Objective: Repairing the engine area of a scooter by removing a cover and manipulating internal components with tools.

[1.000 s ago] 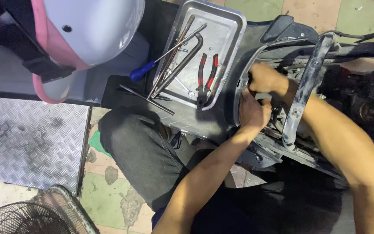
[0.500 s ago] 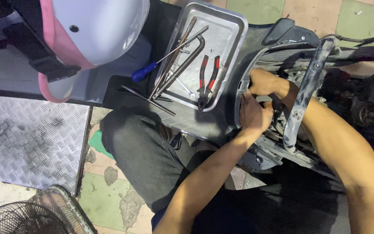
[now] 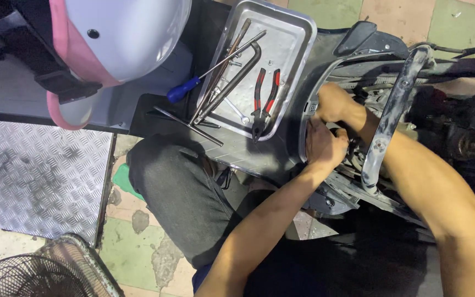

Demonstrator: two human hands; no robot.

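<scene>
Left hand: pressed against the curved grey scooter panel, fingers curled over its inner rim; whether they grip anything smaller cannot be told.
Right hand: just above the left, touching it, fingers bent into the opening behind the panel; what they hold is hidden.
Bracket: worn metal bar, running upright just right of both hands, across the right forearm.
Tray: metal, rectangular, resting on the scooter body left of the hands.
Pliers: red-and-black handles, at the tray's lower right corner, tip over the rim.
Screwdriver: blue handle off the tray's left edge, shaft lying across it.
Hex key: long, bent, lying diagonally in the tray.
Helmet: white with pink trim, upper left.
Fan: wire guard, bottom left corner, on the floor.
</scene>
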